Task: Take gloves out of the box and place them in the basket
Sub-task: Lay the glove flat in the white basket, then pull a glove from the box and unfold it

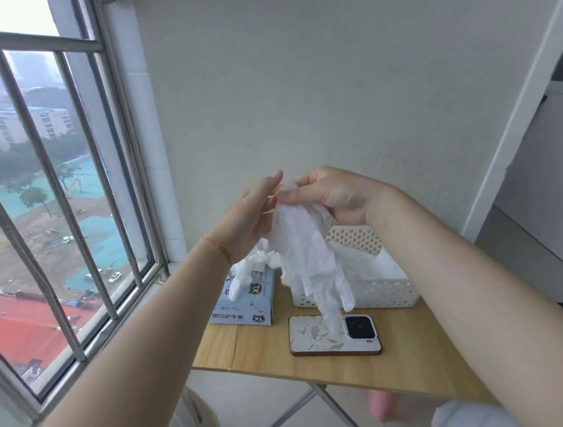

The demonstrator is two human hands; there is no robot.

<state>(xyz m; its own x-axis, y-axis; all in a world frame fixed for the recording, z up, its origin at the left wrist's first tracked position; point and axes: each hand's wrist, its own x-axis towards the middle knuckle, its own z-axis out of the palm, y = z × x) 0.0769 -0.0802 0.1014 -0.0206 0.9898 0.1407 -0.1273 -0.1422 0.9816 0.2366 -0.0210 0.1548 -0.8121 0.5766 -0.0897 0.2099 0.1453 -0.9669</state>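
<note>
Both bare forearms reach up from the bottom corners and meet mid-frame. Right hand (333, 194) pinches the cuff of a thin white disposable glove (308, 255), fingers curled on it, and the glove hangs down with its limp fingers dangling in front of the basket and over the phone. Left hand (251, 216), a red string bracelet (217, 248) at the wrist, stands with fingers straight, fingertips up at the cuff, gripping nothing.

Below, at lower centre, the pale blue cardboard glove box (247, 302) sits on the left part of the light wooden folding table (407, 352), "XL" printed on its top and again on its front beside Chinese characters; more white gloves bunch out of its opening. Just right of it stands the white perforated plastic basket (377, 293), something white already inside. A white-cased smartphone (333, 335) lies face down nearer the table's front edge, close to both.

Bare tabletop stretches to the right of the phone. The barred window (48, 201) fills the left of the frame.
</note>
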